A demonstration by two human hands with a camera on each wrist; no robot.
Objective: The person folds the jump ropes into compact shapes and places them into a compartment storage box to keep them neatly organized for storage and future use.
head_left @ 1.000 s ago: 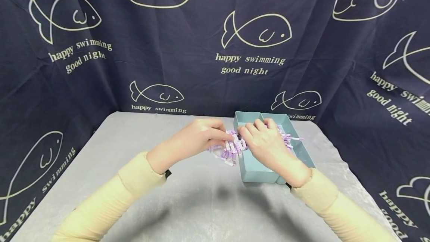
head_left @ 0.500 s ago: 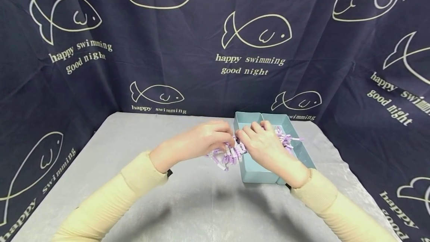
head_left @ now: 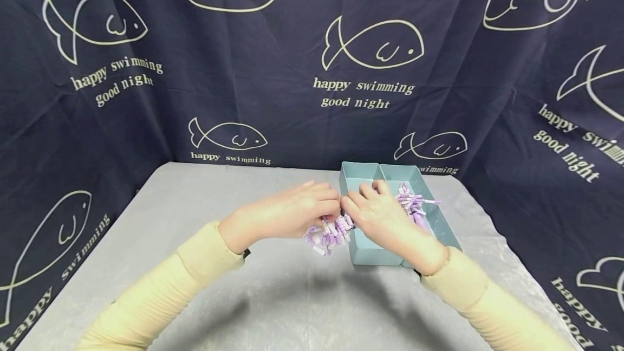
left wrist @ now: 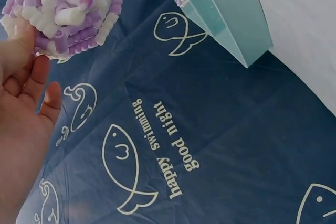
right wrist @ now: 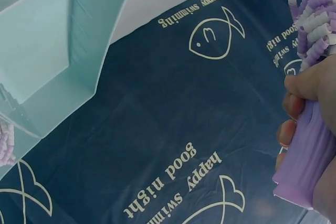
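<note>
A beaded jump rope (head_left: pixel 329 236) with purple and white beads hangs bunched up between my hands, at the left side of the blue-green tray. My left hand (head_left: pixel 299 211) pinches the bunched beads, which the left wrist view shows as a thick loop bundle (left wrist: pixel 68 17) above the fingers. My right hand (head_left: pixel 379 218) grips the rope's purple handle (right wrist: pixel 304 156), seen in the right wrist view with beads spilling beyond the thumb. Both hands' fingertips nearly meet in the head view, hiding where they pinch.
The divided blue-green tray (head_left: pixel 375 256) stands at the right on the grey tabletop (head_left: pixel 234 291). In its right compartment lies a second bundle of purple and white beads (head_left: pixel 411 199). A dark fish-print cloth (head_left: pixel 273 69) hangs round the table.
My left hand has shifted right and closed over the top of the bead bundle, close to my right fingers. The bunched beads hang slightly lower. The right hand has barely moved.
</note>
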